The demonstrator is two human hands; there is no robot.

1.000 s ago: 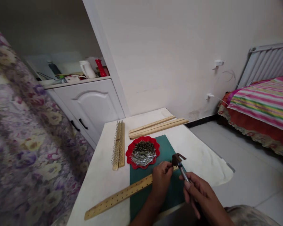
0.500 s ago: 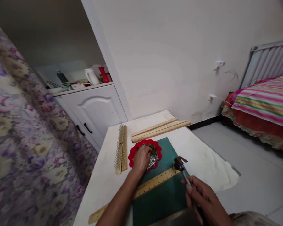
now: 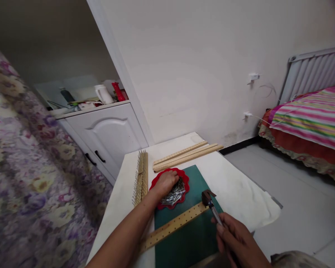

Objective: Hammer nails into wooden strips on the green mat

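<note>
Many loose nails (image 3: pixel 175 196) lie heaped in the scalloped red dish (image 3: pixel 187 182), at the far left part of the green mat (image 3: pixel 191 243). Your left hand (image 3: pixel 166 184) is over that heap, its fingers curled down at the far side; whether they pinch a nail you cannot tell from this view. Your right hand (image 3: pixel 235 233) has its fingers wrapped round the hammer (image 3: pixel 216 215), the head at the right end of the perforated strip (image 3: pixel 181 220) and hiding what is there.

Mind how that strip lies: its long axis slants from near left to far right, on your side of the dish, so its right end is to the right of your left fingers and nearer to you. Your left hand is closer to the nails, your right to that end. Your left forearm covers the strip's other end.

Farther out on the pale desk (image 3: pixel 237 182), nail-studded strips (image 3: pixel 141 178) sit left of the dish and more wooden strips (image 3: pixel 187 156) lie behind it, with a white cabinet (image 3: pixel 111 130) beyond
</note>
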